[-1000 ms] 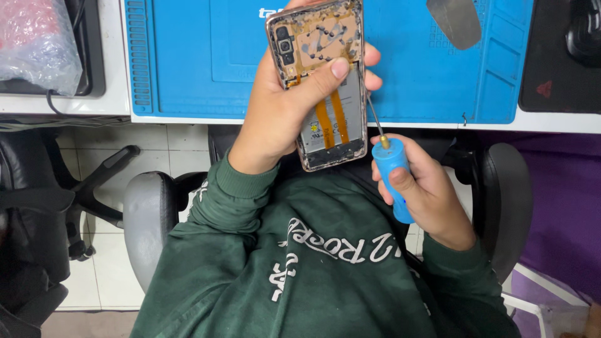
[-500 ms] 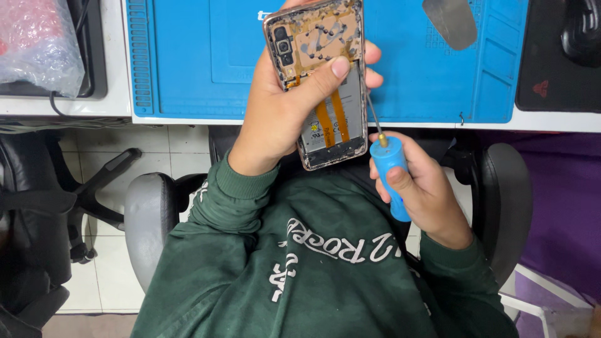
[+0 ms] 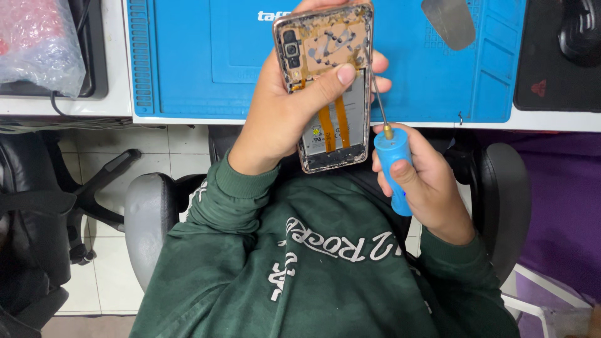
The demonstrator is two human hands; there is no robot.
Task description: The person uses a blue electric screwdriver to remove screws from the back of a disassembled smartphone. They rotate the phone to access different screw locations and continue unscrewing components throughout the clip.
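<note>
L hand [image 3: 285,119] grips an opened phone [image 3: 328,81] w/ back cover off, thumb laid across its middle, fingers wrapped behind; phone held upright-ish, tilted a bit, above the lap & in front of the desk edge. Orange flex cables [image 3: 333,128] run down the lower half; camera module sits at top left corner. R hand [image 3: 426,181] clenched round a blue-handled screwdriver [image 3: 393,168], metal shaft pointing up to the phone's right edge, tip about touching the frame, exact contact hard to tell. Behind: blue work mat [image 3: 206,69] on a white desk [image 3: 116,62], grey metal pry tool [image 3: 449,22] lying on the mat top right, black pad [image 3: 551,69] further right, bubble-wrap bag [image 3: 37,47] far left. Green sweatshirt [image 3: 313,269] below, grey chair armrests [image 3: 147,219] either side.
</note>
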